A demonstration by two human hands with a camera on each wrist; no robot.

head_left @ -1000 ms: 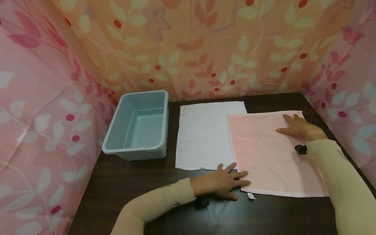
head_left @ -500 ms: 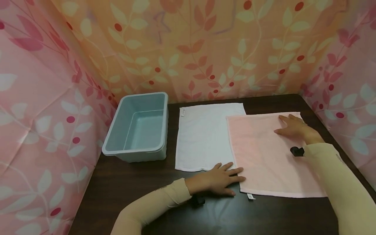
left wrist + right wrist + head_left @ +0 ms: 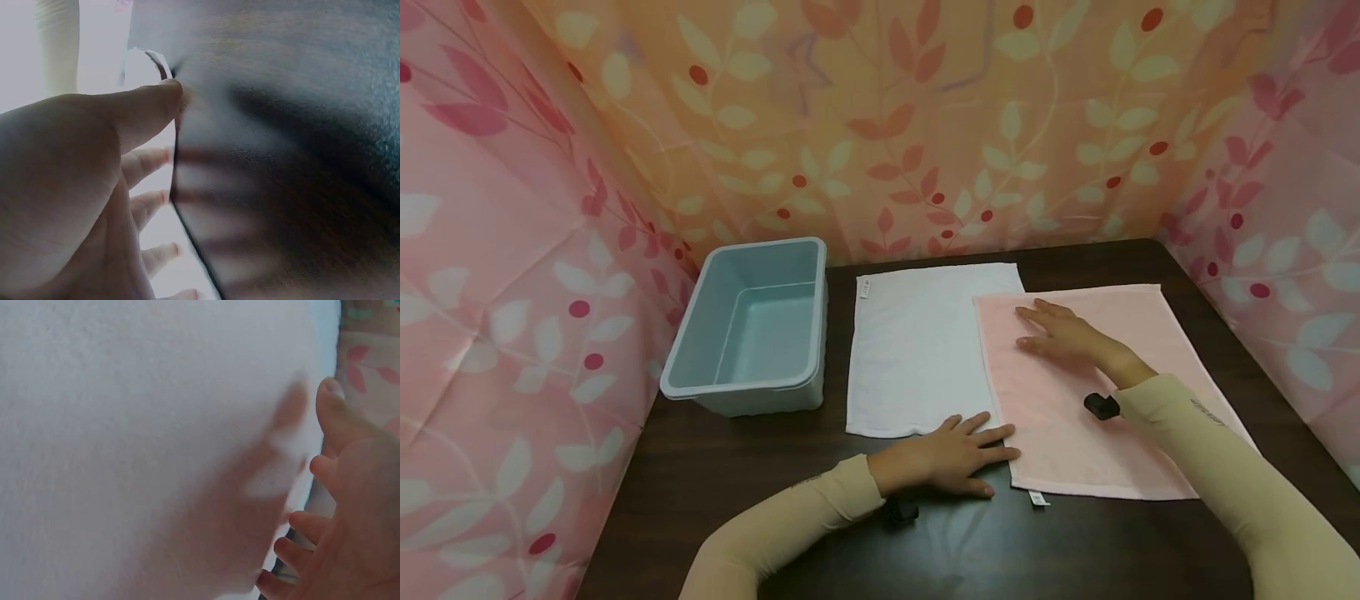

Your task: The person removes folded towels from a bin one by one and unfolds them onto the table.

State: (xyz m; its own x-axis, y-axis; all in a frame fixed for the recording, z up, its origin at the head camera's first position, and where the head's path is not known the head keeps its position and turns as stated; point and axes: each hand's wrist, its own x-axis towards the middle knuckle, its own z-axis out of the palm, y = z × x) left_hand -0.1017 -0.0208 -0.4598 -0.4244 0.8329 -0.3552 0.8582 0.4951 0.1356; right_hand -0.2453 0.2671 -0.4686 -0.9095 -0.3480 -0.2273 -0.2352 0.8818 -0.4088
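Note:
A pink towel (image 3: 1090, 417) lies flat on the table, its left part overlapping a white towel (image 3: 917, 350). My left hand (image 3: 951, 458) has its fingers spread, the fingertips at the pink towel's lower left edge and the white towel's near corner. In the left wrist view the fingers (image 3: 150, 165) reach over the bright cloth edge beside dark wood. My right hand (image 3: 1060, 333) is over the upper left part of the pink towel, fingers extended and holding nothing. The right wrist view shows this hand's shadow on the pink cloth, below its loosely bent fingers (image 3: 312, 528).
A light blue plastic basin (image 3: 741, 388) stands at the left of the dark wooden table (image 3: 715, 475). Floral curtains (image 3: 925, 125) hang round the back and both sides. A small tag (image 3: 1038, 498) sticks out from the pink towel's near edge.
My right hand has moved left across the pink towel, from its upper right corner to its upper left part. The left hand has shifted only slightly left; both towels lie as before.

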